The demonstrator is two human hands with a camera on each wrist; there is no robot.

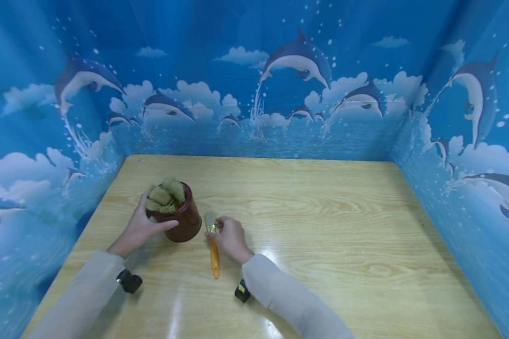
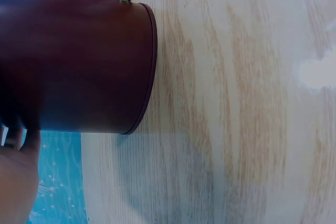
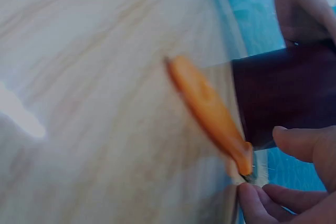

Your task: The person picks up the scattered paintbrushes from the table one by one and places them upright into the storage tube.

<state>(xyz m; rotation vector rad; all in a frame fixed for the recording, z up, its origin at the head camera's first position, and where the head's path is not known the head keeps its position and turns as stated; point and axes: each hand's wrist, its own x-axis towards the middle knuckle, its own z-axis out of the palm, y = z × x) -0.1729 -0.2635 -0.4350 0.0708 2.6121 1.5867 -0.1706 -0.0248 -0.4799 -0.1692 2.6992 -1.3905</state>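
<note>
A dark red-brown round pot (image 1: pixel 186 221) stands slightly tilted on the left part of the table, with several pale green, rough-looking pieces (image 1: pixel 163 195) filling its top. My left hand (image 1: pixel 142 226) grips the pot's upper part, thumb across the near side and fingers round the far left. In the left wrist view the pot's smooth wall (image 2: pixel 79 61) fills much of the frame. Just right of it lies a flat paintbrush (image 1: pixel 214 256) with an orange handle, brass-coloured ferrule and pale bristles pointing away. My right hand (image 1: pixel 231 238) pinches it near the ferrule, thumb over the brush.
The light wood-grain table (image 1: pixel 322 226) stretches away to the right of both hands. A blue curtain with dolphins (image 1: pixel 254 136) encloses its back and sides. Small black cameras (image 1: pixel 129 281) are strapped on both wrists over pale sleeves.
</note>
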